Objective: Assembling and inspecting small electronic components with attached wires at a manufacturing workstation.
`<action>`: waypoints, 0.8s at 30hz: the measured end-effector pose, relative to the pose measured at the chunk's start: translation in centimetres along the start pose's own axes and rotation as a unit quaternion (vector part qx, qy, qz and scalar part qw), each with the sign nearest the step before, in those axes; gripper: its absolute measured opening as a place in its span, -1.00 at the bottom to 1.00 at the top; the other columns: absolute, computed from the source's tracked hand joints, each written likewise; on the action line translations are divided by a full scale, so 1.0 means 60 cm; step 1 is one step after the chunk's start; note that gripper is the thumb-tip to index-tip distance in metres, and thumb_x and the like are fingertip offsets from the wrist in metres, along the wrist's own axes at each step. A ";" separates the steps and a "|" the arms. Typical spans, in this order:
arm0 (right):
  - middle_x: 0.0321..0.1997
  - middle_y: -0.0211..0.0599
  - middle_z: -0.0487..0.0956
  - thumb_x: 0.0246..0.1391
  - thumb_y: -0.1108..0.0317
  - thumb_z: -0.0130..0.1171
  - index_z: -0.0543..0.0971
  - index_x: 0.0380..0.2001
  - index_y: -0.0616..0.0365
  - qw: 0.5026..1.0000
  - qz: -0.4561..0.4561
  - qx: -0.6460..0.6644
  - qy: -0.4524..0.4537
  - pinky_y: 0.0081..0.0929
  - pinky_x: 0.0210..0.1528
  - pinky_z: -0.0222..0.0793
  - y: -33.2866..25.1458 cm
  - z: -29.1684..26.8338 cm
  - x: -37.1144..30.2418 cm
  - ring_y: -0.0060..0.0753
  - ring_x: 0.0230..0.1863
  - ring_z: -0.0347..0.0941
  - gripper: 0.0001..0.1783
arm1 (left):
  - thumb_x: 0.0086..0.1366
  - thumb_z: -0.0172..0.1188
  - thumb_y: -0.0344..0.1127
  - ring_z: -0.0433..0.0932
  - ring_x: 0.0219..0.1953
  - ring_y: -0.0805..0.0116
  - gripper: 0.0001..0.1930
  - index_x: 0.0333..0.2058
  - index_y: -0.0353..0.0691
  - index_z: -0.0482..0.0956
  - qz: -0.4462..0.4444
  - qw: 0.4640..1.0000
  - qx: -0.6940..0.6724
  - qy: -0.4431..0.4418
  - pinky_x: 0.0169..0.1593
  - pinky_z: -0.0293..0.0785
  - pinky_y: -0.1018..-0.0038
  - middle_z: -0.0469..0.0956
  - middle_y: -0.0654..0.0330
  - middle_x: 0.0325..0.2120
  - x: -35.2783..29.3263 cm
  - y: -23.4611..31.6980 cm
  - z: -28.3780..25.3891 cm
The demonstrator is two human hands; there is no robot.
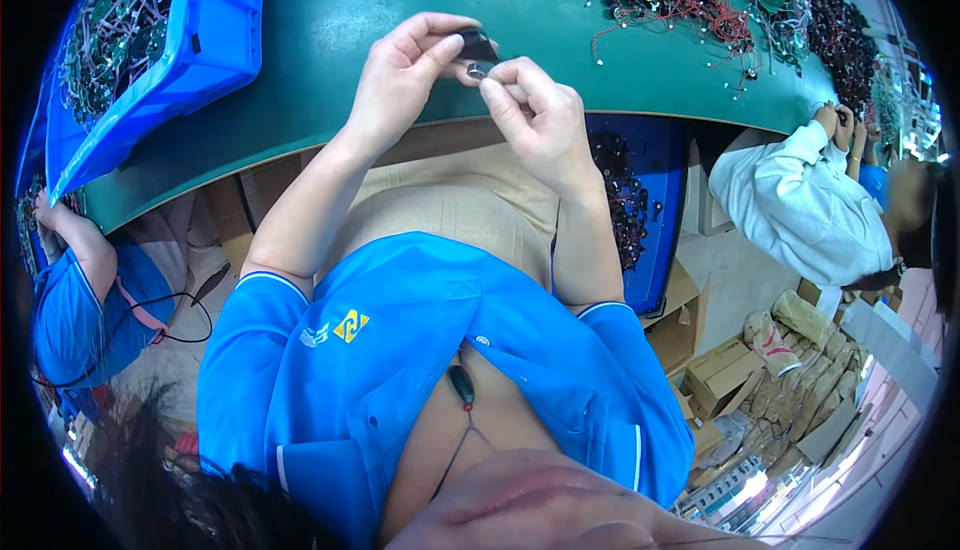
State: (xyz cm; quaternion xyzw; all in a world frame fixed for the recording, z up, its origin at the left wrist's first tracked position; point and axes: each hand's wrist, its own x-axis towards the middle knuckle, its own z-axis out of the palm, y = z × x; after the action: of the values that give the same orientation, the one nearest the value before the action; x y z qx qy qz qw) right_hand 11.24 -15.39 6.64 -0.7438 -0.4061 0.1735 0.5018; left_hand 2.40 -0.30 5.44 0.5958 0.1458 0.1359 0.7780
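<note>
Over the green desk point(320, 30), the left hand point(408, 65) pinches a black piece point(478, 46), while the right hand point(545, 120), fingertips close together, is at a small round part point(476, 71), its grip unclear.

The person wears a bright blue shirt point(400, 280), open at the neck around a pendant point(461, 384): smooth, dark green, oblong. A red bead point(468, 407) sits just beside the pendant, on a thin dark cord point(457, 452). Near the pendant is a round, pale button point(482, 341). Left of the pendant, on the chest, are a yellow logo point(350, 326) and a small whitish mark point(314, 336). The collar point(325, 470) has white stripes, one on either side of the pendant. Farther out from it are short sleeves point(248, 325), edged in white. Left hand point(400, 70) and right hand point(543, 122) are bare. Beyond the pendant, beige cloth point(440, 218) with seams covers the lap.
</note>
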 end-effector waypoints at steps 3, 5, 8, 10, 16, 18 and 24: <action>-0.66 -0.57 0.41 0.19 0.45 0.07 0.49 -0.37 0.20 0.998 0.011 0.063 0.003 -0.73 -0.60 -0.01 -0.005 0.007 -0.004 -0.73 -0.67 0.11 -0.93 | 0.35 0.02 -0.49 0.59 -0.34 0.48 -0.77 -0.04 -0.32 0.49 0.060 0.994 0.077 0.039 -0.18 0.54 0.61 0.60 0.13 -0.30 0.000 0.003 0.002; -0.65 -0.57 0.40 0.20 0.45 0.06 0.49 -0.36 0.20 0.996 0.018 0.082 0.015 -0.74 -0.60 -0.02 -0.004 0.013 -0.003 -0.74 -0.67 0.10 -0.93 | 0.35 0.02 -0.50 0.59 -0.34 0.48 -0.77 -0.04 -0.32 0.49 0.063 0.994 0.078 0.038 -0.18 0.54 0.61 0.60 0.13 -0.30 -0.001 0.002 0.006; -0.63 -0.57 0.38 0.21 0.46 0.04 0.48 -0.34 0.20 0.989 0.040 0.137 0.047 -0.75 -0.60 -0.04 0.000 0.022 -0.002 -0.76 -0.66 0.09 -0.94 | 0.35 0.01 -0.50 0.59 -0.33 0.48 -0.77 -0.04 -0.32 0.49 0.070 0.993 0.081 0.038 -0.18 0.55 0.61 0.60 0.14 -0.30 -0.006 -0.002 0.013; -0.63 -0.57 0.37 0.21 0.46 0.04 0.48 -0.33 0.20 0.985 0.053 0.160 0.043 -0.75 -0.60 -0.05 0.005 0.025 -0.005 -0.77 -0.65 0.09 -0.94 | 0.34 0.03 -0.50 0.59 -0.33 0.47 -0.77 -0.05 -0.31 0.50 0.078 0.992 0.088 0.037 -0.19 0.55 0.61 0.60 0.14 -0.30 -0.008 -0.004 0.015; -0.63 -0.58 0.34 0.22 0.45 0.03 0.48 -0.32 0.20 0.956 0.106 0.275 0.018 -0.78 -0.60 -0.09 0.012 0.024 -0.006 -0.80 -0.64 0.07 -0.93 | 0.27 0.10 -0.53 0.59 -0.33 0.45 -0.75 -0.06 -0.28 0.52 0.106 0.986 0.126 0.030 -0.19 0.55 0.60 0.61 0.18 -0.30 -0.012 -0.006 0.018; -0.63 -0.58 0.33 0.22 0.45 0.03 0.48 -0.33 0.20 0.941 0.118 0.316 0.011 -0.79 -0.60 -0.10 0.013 0.020 -0.005 -0.81 -0.64 0.06 -0.92 | 0.23 0.14 -0.54 0.59 -0.33 0.44 -0.73 -0.07 -0.27 0.53 0.115 0.983 0.142 0.026 -0.20 0.55 0.59 0.61 0.20 -0.30 -0.012 -0.007 0.017; -0.62 -0.59 0.35 0.22 0.43 0.04 0.48 -0.34 0.20 0.929 0.143 0.339 -0.027 -0.80 -0.60 -0.10 0.011 0.007 -0.001 -0.80 -0.64 0.07 -0.92 | 0.17 0.20 -0.55 0.58 -0.34 0.43 -0.69 -0.08 -0.26 0.53 0.118 0.964 0.237 0.011 -0.20 0.55 0.56 0.61 0.20 -0.31 -0.016 0.006 0.009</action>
State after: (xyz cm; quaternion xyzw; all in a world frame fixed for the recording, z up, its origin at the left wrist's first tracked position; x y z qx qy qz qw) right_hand 11.21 -15.34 5.86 -0.5744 -0.2257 0.3905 0.6831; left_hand 1.72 -1.08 5.98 0.7749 0.1105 0.1949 0.5910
